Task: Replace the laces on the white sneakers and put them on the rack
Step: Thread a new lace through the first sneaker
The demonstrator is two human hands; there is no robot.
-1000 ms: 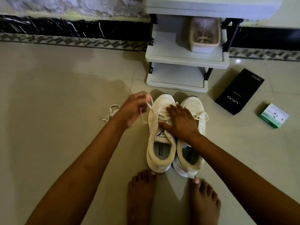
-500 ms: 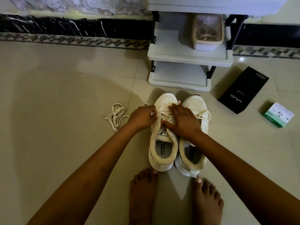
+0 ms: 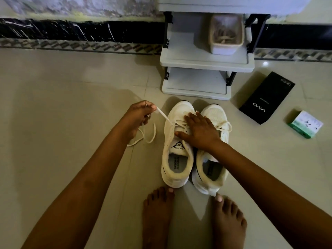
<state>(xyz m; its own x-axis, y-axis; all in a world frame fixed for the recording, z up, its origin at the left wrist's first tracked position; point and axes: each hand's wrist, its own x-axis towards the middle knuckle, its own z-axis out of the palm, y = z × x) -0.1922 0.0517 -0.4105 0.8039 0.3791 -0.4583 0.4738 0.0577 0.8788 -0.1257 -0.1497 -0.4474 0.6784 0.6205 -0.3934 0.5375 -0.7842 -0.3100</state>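
Single head view: looks steeply down and forward from standing height onto floor (image 3: 53,105), sneakers (image 3: 177,159) near centre, rack (image 3: 206,60) at top.

Body check from my remote station. Both forearms run bare from the frame's lower corners to the wrists: no sleeve, cuff, watch, bracelet or strap on either. Left hand (image 3: 139,114) carries no glove and no ring that I can make out. Right hand (image 3: 201,132) likewise ungloved, fingers plain, nails short. Both feet bare at the bottom edge: left foot (image 3: 158,216) and right foot (image 3: 229,221), no socks, no sandals. Toenails show pale, the big toes most plainly. Nothing worn is visible anywhere in view.
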